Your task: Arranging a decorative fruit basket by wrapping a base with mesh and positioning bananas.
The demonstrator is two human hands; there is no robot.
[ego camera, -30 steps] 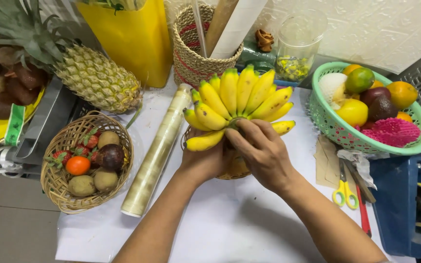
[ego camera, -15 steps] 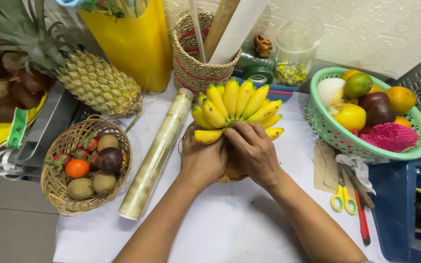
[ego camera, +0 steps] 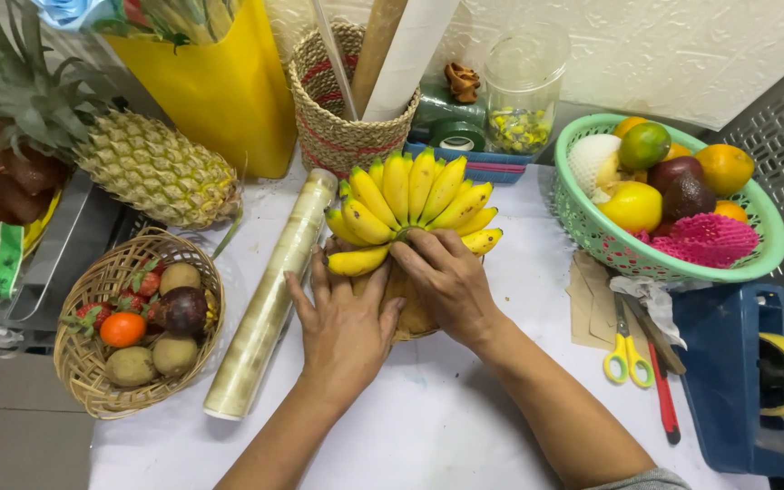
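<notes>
A: Right, risks logged largest first. White table (ego camera: 465, 426) was crowded. Pineapple (ego camera: 151, 168) lay on its side at far left, its rough skin close to the film roll.

B: Green basket (ego camera: 592, 227) at far right?

A: Heaped with round fruit; judged that a knock to the rim could spill some toward the scissors (ego camera: 626, 349).

B: And the roll of clear film (ego camera: 269, 299)?

A: Lay lengthwise just left of the left hand (ego camera: 347, 331). Being round, it could roll off the near edge if an elbow caught it. Small wicker basket (ego camera: 133, 318) of mixed fruit sat just beyond it, to the left.

B: Main item?

A: Banana bunch (ego camera: 410, 204) stood fanned upright at table centre, on a low woven base mostly hidden by the hands. Left hand was spread flat against the near side, fingers apart, pressing rather than gripping. Right hand (ego camera: 451, 286) was curled with fingertips closed on the bunch's stem end.

B: Failure mode there?

A: Bunch looked top-heavy; if either palm eased off, it might tip to the far side toward the tall woven pot (ego camera: 342, 118). Hard pinching could also bruise or snap off a banana.
</notes>
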